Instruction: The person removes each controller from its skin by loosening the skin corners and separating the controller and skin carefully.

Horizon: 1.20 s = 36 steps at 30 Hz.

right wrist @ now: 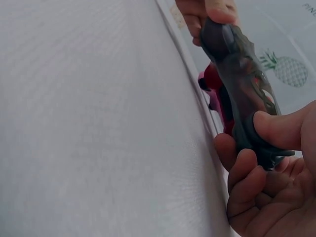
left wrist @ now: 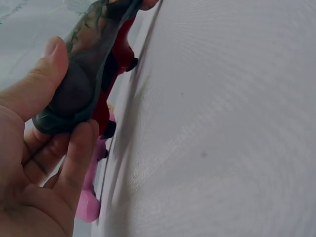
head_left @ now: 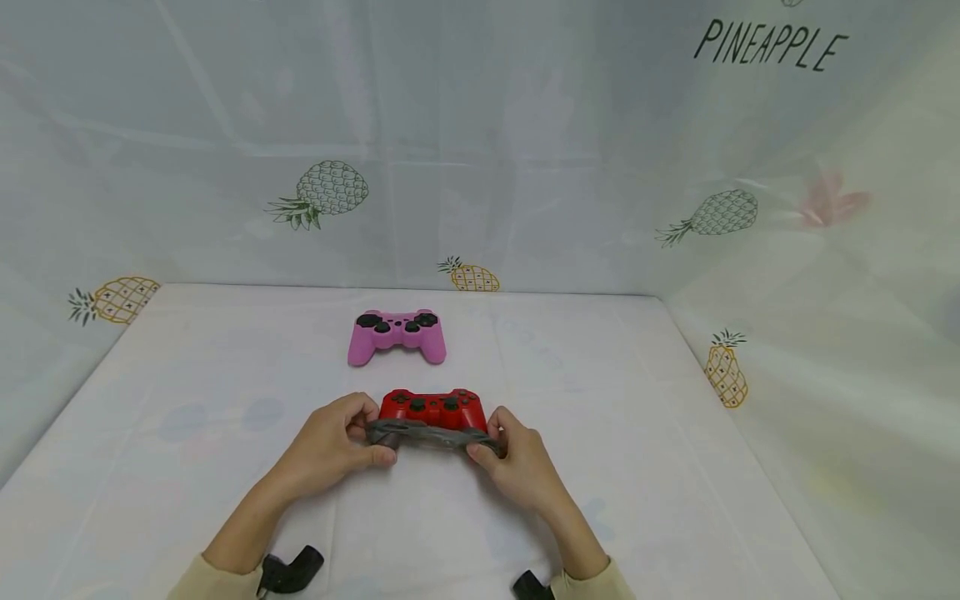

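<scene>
A dark grey, see-through silicone controller cover stretches between both hands. Its left end is pinched by my left hand, thumb on the near side and fingers behind. On the opposite end, my right hand grips the cover the same way. A red game controller lies just beyond the cover, which overlaps its near edge; its sticks and buttons show from above. Dark cover material bulges under the thumb in the left wrist view. The right wrist view shows the cover spanning from one hand to the other.
A pink game controller with black sticks lies farther back on the white-covered table. Pineapple-printed sheeting stands behind and to the sides. Black wrist devices show near the sleeves.
</scene>
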Each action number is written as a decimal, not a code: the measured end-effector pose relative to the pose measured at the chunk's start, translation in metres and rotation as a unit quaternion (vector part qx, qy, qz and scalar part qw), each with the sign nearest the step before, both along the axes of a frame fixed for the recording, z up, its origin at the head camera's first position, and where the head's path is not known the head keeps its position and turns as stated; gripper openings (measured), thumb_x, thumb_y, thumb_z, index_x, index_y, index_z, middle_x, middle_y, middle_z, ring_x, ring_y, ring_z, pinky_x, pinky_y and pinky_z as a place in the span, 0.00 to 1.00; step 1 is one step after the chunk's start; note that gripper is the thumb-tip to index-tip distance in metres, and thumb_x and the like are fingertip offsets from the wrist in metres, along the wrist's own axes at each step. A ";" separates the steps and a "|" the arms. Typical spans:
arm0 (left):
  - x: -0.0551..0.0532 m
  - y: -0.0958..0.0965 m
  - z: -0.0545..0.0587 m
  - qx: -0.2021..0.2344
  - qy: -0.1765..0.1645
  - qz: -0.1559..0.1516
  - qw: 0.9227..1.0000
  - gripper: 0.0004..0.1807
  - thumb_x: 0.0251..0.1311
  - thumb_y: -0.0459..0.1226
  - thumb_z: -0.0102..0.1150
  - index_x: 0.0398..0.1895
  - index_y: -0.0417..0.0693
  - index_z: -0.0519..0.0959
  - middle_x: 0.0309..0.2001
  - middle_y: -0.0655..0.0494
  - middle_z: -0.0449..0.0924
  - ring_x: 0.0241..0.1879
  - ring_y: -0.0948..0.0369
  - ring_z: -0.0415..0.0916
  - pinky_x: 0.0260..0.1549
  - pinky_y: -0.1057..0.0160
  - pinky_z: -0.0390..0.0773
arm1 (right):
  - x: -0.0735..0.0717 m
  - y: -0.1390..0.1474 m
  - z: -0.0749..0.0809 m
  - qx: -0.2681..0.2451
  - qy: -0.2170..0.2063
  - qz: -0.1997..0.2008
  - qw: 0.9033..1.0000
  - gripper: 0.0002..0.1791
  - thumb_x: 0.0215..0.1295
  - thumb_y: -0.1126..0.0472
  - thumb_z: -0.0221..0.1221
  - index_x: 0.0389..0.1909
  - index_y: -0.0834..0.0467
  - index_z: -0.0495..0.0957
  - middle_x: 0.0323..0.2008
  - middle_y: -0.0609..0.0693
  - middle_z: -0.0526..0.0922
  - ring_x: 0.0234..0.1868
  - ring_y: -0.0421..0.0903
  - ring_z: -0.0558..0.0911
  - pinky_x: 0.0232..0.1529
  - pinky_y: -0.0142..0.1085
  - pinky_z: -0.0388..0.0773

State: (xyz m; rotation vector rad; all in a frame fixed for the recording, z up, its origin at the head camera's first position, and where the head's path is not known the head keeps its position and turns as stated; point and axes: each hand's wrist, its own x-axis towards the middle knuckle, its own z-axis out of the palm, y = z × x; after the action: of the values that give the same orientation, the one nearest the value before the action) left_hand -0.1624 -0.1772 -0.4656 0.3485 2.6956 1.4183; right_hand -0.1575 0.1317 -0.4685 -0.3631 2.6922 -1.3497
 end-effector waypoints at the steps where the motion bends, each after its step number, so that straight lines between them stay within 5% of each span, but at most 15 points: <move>1: 0.000 0.000 0.000 -0.004 0.001 0.002 1.000 0.28 0.45 0.50 0.87 0.41 0.56 0.76 0.33 0.57 0.71 0.36 0.59 0.70 0.35 0.64 0.69 | 0.000 0.000 0.000 -0.001 0.000 0.000 1.000 0.17 0.70 0.59 0.70 0.35 0.52 0.67 0.15 0.39 0.59 0.19 0.34 0.60 0.24 0.30 0.56; 15: 0.000 0.003 0.005 -0.028 -0.006 0.007 1.000 0.25 0.52 0.50 0.84 0.36 0.54 0.74 0.24 0.61 0.70 0.27 0.63 0.69 0.28 0.65 0.67 | 0.001 -0.003 0.000 -0.002 0.023 -0.006 1.000 0.18 0.69 0.60 0.70 0.35 0.53 0.66 0.15 0.39 0.60 0.19 0.34 0.60 0.24 0.29 0.56; 31: 0.003 0.009 0.002 -0.029 -0.025 0.009 0.999 0.26 0.51 0.50 0.84 0.37 0.54 0.74 0.25 0.60 0.70 0.29 0.63 0.70 0.29 0.66 0.68 | 0.006 -0.008 0.001 0.017 0.034 -0.023 0.999 0.19 0.66 0.62 0.71 0.34 0.54 0.66 0.14 0.40 0.61 0.18 0.34 0.61 0.22 0.29 0.56; 36: 0.003 0.018 0.001 -0.030 -0.011 0.006 0.999 0.26 0.53 0.50 0.83 0.36 0.54 0.72 0.23 0.62 0.68 0.26 0.65 0.68 0.28 0.67 0.66 | 0.009 -0.016 -0.002 0.022 0.025 0.024 0.999 0.18 0.67 0.59 0.71 0.34 0.52 0.68 0.16 0.39 0.61 0.20 0.34 0.61 0.23 0.30 0.57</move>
State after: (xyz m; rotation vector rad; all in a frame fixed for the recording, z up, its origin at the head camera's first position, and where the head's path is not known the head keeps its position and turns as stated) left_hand -0.1590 -0.1596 -0.4647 0.3120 2.7199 1.3329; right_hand -0.1484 0.1161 -0.4700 -0.4596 2.7307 -1.2824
